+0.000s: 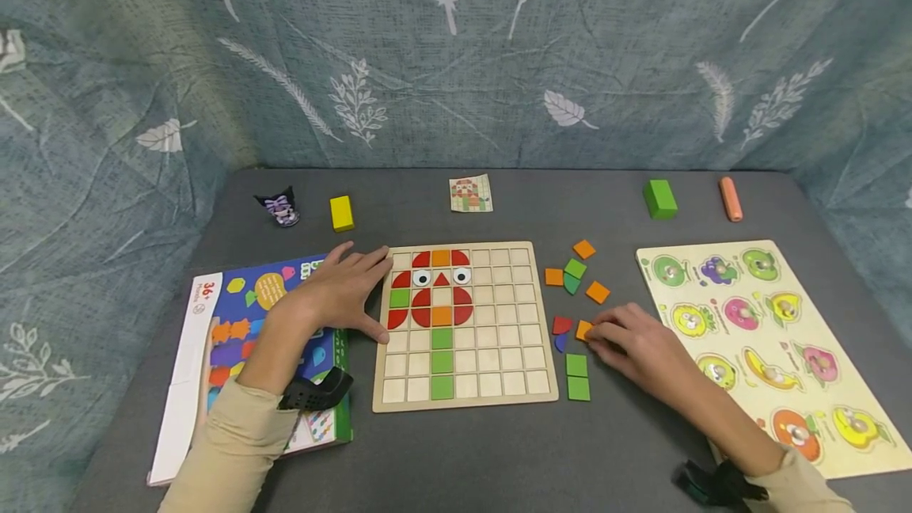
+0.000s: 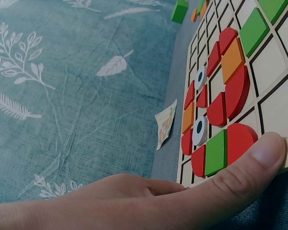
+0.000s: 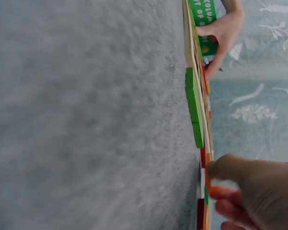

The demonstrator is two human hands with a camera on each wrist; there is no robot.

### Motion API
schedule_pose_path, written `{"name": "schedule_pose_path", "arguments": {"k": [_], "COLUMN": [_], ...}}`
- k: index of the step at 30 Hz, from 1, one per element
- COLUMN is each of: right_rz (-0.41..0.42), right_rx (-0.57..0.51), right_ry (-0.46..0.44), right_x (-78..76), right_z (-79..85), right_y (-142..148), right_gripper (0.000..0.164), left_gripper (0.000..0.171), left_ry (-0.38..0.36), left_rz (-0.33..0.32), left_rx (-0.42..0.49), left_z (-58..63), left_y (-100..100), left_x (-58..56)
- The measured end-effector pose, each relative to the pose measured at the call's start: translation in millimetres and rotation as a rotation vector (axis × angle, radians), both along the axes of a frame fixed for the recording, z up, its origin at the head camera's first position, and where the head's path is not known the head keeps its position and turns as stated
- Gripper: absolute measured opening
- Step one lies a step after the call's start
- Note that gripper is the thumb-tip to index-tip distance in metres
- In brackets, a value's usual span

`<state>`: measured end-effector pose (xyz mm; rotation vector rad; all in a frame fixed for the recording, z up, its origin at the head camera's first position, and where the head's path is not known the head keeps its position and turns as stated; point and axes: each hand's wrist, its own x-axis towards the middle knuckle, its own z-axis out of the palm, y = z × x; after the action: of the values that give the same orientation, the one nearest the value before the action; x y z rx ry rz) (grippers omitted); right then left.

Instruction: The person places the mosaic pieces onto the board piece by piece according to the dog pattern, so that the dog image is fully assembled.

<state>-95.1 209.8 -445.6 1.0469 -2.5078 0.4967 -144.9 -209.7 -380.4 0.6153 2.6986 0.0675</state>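
Box, left side of the table: on its white edge we read "36+" in red, with a tiny line beneath that we take as "Months". More print on the box's far part, including a few lines in an orange bubble; too small for us. From the right wrist, its green side carries white capitals in two rows: we make out "OLU" in one, "T OF" in the other, the rest cut off. Fruit board, right: small print beside the fruits, illegible to us.
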Motion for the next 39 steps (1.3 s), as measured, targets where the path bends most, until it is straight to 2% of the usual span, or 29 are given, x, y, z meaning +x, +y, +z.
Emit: {"name": "schedule_pose_path", "arguments": {"k": [3,6,11,15,23,27,39], "right_rz": [0.042,0.135,0.284,0.349,0.401,0.414,0.343], "right_rx": [-0.069,-0.091,-0.032,0.003,0.037,0.049,0.109], "right_ry": [-0.003,-0.012,-0.066,-0.089,-0.083,-0.051,0.013], "right_x": [-2.8,-4.9,-8.0,-14.0,-22.3,-22.5,-22.0], "right_z": [2.7,6.6,12.1,15.0,16.5,17.1,17.7], "right_y": [-13,-37,-82,-108,-132,-137,-130], "right_gripper": [0.024,0.024,0.019,0.013,0.014,0.012,0.015], "left_gripper": [0.113,0.113,0.113,0.113,0.113,0.113,0.113], "left_ry": [-0.002,0.001,0.000,0.000,0.001,0.002,0.000], "left_rz": [-0.003,-0.005,-0.004,0.001,-0.002,-0.005,-0.002], "left_rx": [0.001,0.001,0.000,-0.002,-0.002,-0.009,-0.011], "left_z": [0.2,0.5,0.4,0.2,0.6,0.9,1.2], "left_y": [0,0,0,0,0,-1,0], "left_x": [0.1,0.5,0.5,0.5,1.3,0.4,0.8]}}
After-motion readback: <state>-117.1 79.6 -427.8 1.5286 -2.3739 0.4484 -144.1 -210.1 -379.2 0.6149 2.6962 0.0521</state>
